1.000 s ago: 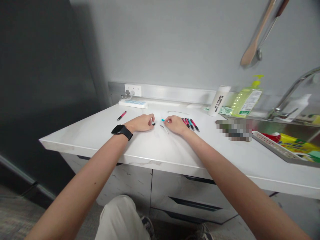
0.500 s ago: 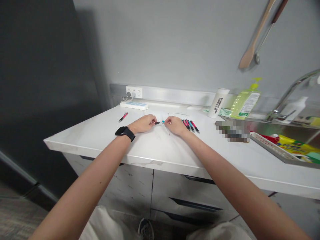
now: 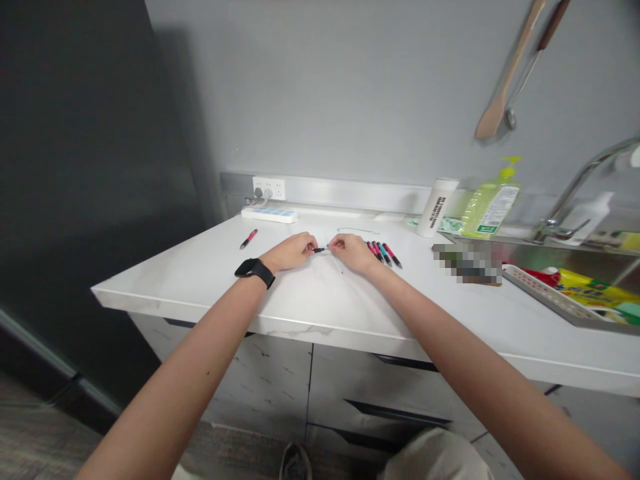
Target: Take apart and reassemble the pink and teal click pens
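Note:
My left hand [image 3: 296,251], with a black watch on its wrist, pinches a black pen part [image 3: 319,251] that points right. Opposite it, my right hand [image 3: 350,252] is closed on a blue pen part [image 3: 328,247], mostly hidden by the fingers. The two parts meet end to end or nearly so; I cannot tell if they are joined. On the counter just below the hands lies a thin pen refill [image 3: 339,265]. Several pink and blue pens with black grips [image 3: 384,253] lie in a row beside my right hand.
A pink and black pen [image 3: 249,239] lies alone at the left. Behind are a power strip [image 3: 270,215] and a thin wire-like strand [image 3: 357,231]. To the right stand a white tube [image 3: 437,208], a soap bottle [image 3: 490,207] and the sink with its faucet [image 3: 567,193].
My hands have come slightly closer together, and the gap between the black and blue pen parts has narrowed. The camera view has shifted a little.

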Available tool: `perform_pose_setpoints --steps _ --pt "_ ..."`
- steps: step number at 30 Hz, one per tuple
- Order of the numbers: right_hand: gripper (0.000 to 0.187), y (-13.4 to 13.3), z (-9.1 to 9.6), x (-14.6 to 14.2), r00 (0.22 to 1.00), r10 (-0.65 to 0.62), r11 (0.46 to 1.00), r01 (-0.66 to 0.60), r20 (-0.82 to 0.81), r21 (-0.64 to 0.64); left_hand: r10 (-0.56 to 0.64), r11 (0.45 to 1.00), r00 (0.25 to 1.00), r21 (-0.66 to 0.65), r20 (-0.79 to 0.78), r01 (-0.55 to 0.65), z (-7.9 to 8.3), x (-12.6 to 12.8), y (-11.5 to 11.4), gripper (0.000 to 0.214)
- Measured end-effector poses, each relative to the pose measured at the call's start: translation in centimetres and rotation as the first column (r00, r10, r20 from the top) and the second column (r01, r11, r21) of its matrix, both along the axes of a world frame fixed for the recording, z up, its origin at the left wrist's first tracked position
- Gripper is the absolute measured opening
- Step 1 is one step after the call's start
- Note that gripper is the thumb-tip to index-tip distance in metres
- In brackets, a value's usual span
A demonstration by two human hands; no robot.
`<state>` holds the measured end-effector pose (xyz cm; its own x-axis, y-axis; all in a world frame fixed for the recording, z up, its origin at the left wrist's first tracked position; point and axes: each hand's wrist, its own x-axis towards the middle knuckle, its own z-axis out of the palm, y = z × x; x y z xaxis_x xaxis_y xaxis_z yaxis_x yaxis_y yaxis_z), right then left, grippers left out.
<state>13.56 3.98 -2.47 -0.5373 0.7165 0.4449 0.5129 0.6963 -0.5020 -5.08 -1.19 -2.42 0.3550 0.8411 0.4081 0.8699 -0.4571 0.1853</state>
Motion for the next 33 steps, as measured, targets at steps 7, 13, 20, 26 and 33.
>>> perform_pose_setpoints --steps 7,13,20,26,33 --pt "0.010 0.0 0.0 0.2 0.999 0.029 0.999 -0.028 -0.022 0.017 0.003 1.000 1.000 -0.009 -0.001 -0.003 0.2 0.2 -0.2 0.023" --pt "0.010 0.1 0.3 0.3 0.998 0.029 0.999 -0.027 -0.047 0.024 -0.010 1.000 1.000 -0.002 -0.009 0.010 0.3 0.5 -0.2 0.023" --pt "0.014 -0.1 0.1 0.2 0.994 0.083 0.996 -0.081 -0.071 0.034 -0.021 1.000 1.000 -0.009 -0.010 0.021 0.6 1.2 -0.5 0.019" --pt "0.026 0.1 0.3 0.4 0.981 0.118 0.992 -0.122 -0.154 -0.018 0.013 1.000 0.996 -0.013 0.088 -0.012 0.6 1.3 -0.6 0.018" --pt "0.022 1.0 0.3 1.5 0.990 -0.135 0.987 0.130 0.050 0.095 0.083 0.997 0.982 -0.009 0.168 -0.082 0.8 1.3 -1.0 0.012"
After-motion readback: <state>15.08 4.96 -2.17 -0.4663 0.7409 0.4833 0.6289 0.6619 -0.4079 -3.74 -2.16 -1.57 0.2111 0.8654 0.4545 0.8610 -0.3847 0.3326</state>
